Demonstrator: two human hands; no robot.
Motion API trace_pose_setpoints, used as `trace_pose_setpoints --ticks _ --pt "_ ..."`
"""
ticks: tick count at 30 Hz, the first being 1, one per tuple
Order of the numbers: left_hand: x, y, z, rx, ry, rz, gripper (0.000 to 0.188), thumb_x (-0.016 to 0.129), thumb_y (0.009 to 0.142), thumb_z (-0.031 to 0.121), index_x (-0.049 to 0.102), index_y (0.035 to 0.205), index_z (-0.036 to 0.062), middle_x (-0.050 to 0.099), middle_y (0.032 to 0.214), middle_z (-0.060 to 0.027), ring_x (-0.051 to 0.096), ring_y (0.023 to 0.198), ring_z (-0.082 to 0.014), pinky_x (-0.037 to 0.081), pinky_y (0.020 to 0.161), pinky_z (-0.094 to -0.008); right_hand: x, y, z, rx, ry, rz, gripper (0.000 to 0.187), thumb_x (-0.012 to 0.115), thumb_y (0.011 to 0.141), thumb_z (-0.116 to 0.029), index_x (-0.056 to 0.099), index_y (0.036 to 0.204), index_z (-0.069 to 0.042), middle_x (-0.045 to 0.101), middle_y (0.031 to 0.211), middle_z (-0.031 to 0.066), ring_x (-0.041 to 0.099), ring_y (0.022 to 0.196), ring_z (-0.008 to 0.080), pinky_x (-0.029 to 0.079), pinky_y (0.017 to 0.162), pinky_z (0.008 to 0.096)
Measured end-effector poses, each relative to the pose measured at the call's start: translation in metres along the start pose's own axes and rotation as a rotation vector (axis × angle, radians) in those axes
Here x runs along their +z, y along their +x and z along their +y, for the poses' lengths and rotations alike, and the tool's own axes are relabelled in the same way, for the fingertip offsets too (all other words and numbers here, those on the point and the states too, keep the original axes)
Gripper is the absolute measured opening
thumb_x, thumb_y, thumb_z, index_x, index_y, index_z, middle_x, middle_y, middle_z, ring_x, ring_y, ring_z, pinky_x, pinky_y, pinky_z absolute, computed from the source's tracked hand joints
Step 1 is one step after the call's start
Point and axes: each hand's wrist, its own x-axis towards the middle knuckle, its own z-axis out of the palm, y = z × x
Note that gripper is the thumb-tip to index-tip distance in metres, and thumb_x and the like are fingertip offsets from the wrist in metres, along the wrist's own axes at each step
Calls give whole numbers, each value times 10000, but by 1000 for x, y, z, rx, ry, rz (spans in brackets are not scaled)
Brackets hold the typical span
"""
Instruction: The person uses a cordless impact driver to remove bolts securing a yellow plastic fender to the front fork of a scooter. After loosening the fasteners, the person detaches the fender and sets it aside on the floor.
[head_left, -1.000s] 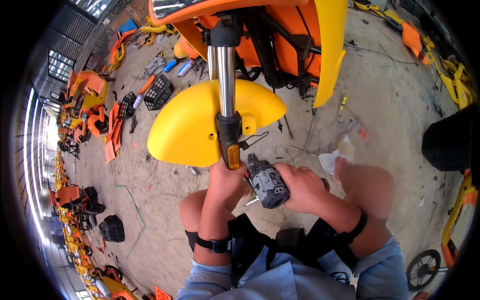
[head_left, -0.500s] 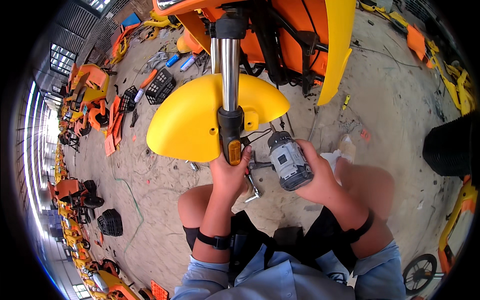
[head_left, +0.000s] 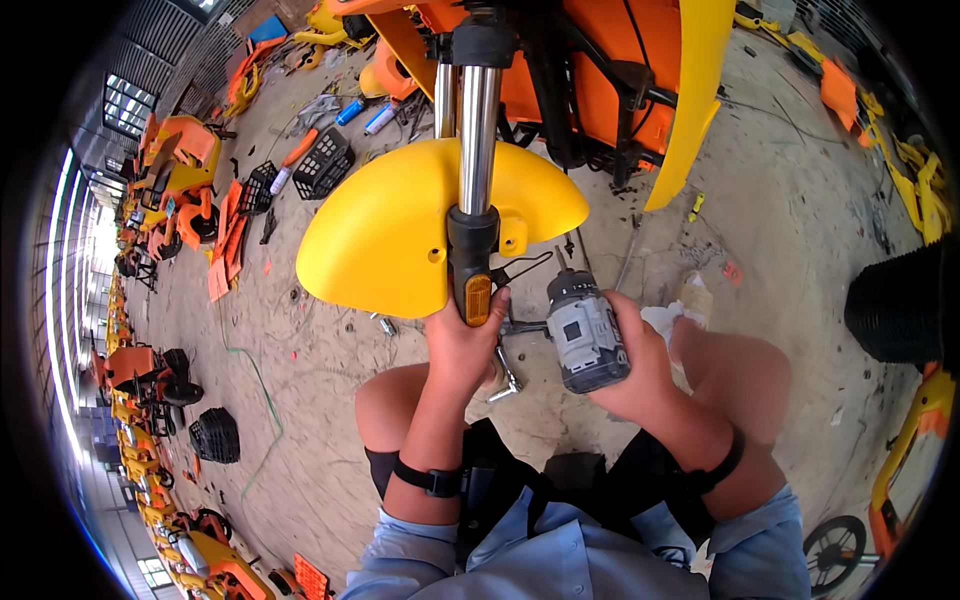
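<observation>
My left hand (head_left: 462, 345) is wrapped round the lower end of a front fork leg (head_left: 477, 150), just below its orange reflector (head_left: 478, 300). A yellow front fender (head_left: 375, 235) sits around the fork, with a bolt hole showing beside the leg. In my right hand (head_left: 642, 365) is a grey and black cordless drill (head_left: 586, 335), its bit pointing up and away from me. The bit's tip stands to the right of the fork, near a thin black cable; whether it touches anything is unclear. A ratchet wrench (head_left: 510, 380) shows below, between my hands.
The scooter's orange and yellow front body (head_left: 690, 110) rises beyond the fork. Black crates (head_left: 324, 163), spray cans (head_left: 382, 117) and orange panels lie on the floor to the left. A yellow screwdriver (head_left: 697, 206) lies at right. Stacked black baskets (head_left: 895, 305) stand at far right.
The drill has tilted more upright and sits slightly lower, its bit drawn away from the fork. The fork and fender appear shifted a little right in view; my left hand keeps its grip.
</observation>
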Motion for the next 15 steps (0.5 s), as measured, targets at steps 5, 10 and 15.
trace_pose_setpoints --ticks 5,10,15 --pt "1 0 -8 0 27 3 494 814 837 185 539 1196 -14 665 954 -169 656 855 -317 532 790 -400 -5 -3 -4 -37 100 -77 727 829 716 -92 451 1335 -40 676 1104 114 689 991 219 529 858 324" --pt "2 0 -7 31 8 20 467 803 849 187 548 1186 -12 668 950 -166 662 834 -302 535 769 -388 -4 7 5 67 130 -168 684 811 733 -66 466 1323 -39 668 1118 120 675 1041 207 515 889 311" --pt "1 1 -6 37 13 19 458 794 857 186 547 1187 -15 669 928 -159 660 802 -292 537 753 -383 -5 9 1 140 130 -169 666 797 747 -56 466 1325 -46 669 1136 128 672 1063 207 512 902 307"
